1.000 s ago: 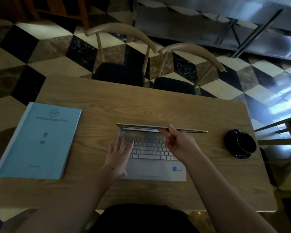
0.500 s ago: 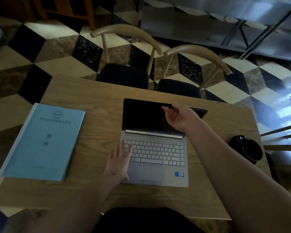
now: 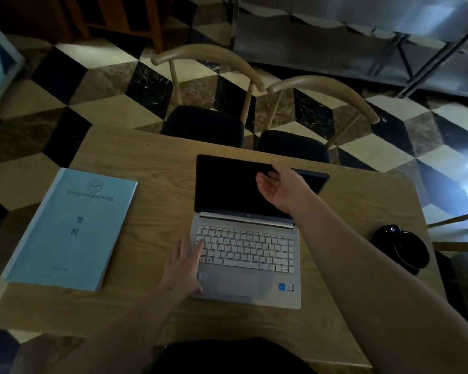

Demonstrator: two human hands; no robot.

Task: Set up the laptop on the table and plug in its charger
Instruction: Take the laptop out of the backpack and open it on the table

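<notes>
Laptop [image 3: 245, 236] mid-table, lid up, screen dark. Right hand [image 3: 284, 188] pinches lid's top edge; left hand [image 3: 185, 265] flat, open, steadying the base. Step: opening lid. Next: locate charger, not visible.

Both forearms are bare from elbow to wrist, with no sleeves in sight. The left hand [image 3: 184, 268] and the right hand [image 3: 284, 188] carry no rings, watch or bracelets. At the bottom centre of the frame shows dark, plain clothing [image 3: 227, 357].
</notes>
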